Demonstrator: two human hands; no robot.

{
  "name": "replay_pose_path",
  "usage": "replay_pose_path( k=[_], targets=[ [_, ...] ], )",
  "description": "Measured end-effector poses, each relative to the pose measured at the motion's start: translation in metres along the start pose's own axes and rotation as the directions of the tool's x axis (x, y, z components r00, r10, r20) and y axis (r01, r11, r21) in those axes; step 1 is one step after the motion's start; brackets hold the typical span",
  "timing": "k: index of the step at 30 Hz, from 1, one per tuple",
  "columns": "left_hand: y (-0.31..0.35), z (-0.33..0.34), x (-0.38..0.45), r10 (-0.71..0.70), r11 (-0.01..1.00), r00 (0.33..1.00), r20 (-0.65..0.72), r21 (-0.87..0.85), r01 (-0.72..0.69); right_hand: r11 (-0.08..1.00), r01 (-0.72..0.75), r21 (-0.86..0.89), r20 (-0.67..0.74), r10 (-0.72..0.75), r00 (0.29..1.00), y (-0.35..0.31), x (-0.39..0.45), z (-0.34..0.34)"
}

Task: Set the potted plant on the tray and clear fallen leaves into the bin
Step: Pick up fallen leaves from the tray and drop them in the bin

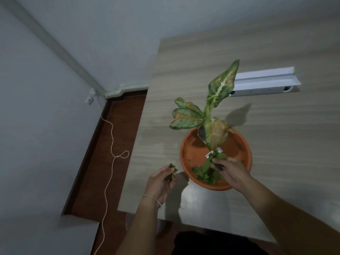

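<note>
A round orange tray [191, 150] lies on the wooden table [276, 144]. A plant [215, 107] with speckled green and browning leaves rises from the tray; its pot is mostly hidden behind the leaves. Several small green fallen leaves [206, 173] lie in the tray's near side. My right hand [230, 172] reaches into the tray, its fingers pinching leaves by the plant's base. Just left of the tray, my left hand [161, 181] hovers over the table with its fingers closed on a few small green leaves [172, 169]. No bin is in view.
A white rail-like bar [265, 81] lies on the table behind the plant. Left of the table is a dark red floor [117, 144] with a white cord [110, 162] trailing from a wall socket [89, 98]. The table's near edge is close to my body.
</note>
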State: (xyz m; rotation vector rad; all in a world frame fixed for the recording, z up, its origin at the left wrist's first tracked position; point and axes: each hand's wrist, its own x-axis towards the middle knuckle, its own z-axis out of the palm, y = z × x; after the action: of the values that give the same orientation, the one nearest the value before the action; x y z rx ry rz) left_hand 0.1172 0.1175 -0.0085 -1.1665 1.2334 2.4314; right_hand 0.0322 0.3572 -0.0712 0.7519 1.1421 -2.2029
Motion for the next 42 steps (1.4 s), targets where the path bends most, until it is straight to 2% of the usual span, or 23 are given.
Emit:
replay_pose_path(
  k=[6,9,13,19,24,27,29,31,34,39,42],
  targets=[
    [0.014,-0.087,-0.027,0.061,0.994,0.993,-0.102,-0.085,-0.070,0.998,-0.011,-0.068,0.086,0.017,0.996,0.034,-0.012,0.062],
    [0.023,-0.141,-0.040,0.095,0.970,0.982,-0.163,-0.204,-0.128,0.993,-0.013,-0.118,0.120,0.027,0.992,0.067,-0.024,0.108],
    [0.039,-0.218,-0.062,0.114,0.949,0.966,-0.231,-0.262,-0.175,0.987,0.011,-0.161,0.150,0.013,0.989,0.116,-0.043,0.180],
    [0.051,-0.338,-0.083,0.116,0.903,0.926,-0.359,-0.350,-0.249,0.953,-0.092,-0.289,0.238,0.164,0.957,0.218,-0.067,0.274],
    [0.030,-0.411,-0.067,0.028,0.897,0.884,-0.468,-0.379,-0.228,0.885,-0.207,-0.418,0.235,0.325,0.916,0.326,-0.068,0.304],
    [0.006,-0.442,-0.042,0.018,0.924,0.854,-0.520,-0.318,-0.213,0.806,-0.249,-0.538,0.182,0.399,0.899,0.391,-0.057,0.295],
    [-0.013,-0.459,-0.022,0.040,0.947,0.863,-0.504,-0.256,-0.193,0.772,-0.301,-0.560,0.141,0.446,0.884,0.426,-0.036,0.281],
    [-0.035,-0.475,0.002,-0.042,0.958,0.874,-0.484,-0.269,-0.103,0.716,-0.296,-0.633,0.041,0.412,0.910,0.452,-0.004,0.268],
    [-0.069,-0.498,0.039,-0.133,0.956,0.876,-0.464,-0.294,-0.011,0.556,-0.231,-0.798,-0.086,0.275,0.958,0.484,0.047,0.246],
    [-0.129,-0.526,0.116,-0.136,0.979,0.817,-0.560,-0.201,0.025,0.291,-0.124,-0.949,-0.067,0.199,0.978,0.539,0.133,0.198],
    [-0.157,-0.535,0.151,-0.156,0.984,0.816,-0.556,-0.163,0.077,0.132,-0.054,-0.990,-0.031,0.163,0.986,0.563,0.169,0.174]
  ],
)
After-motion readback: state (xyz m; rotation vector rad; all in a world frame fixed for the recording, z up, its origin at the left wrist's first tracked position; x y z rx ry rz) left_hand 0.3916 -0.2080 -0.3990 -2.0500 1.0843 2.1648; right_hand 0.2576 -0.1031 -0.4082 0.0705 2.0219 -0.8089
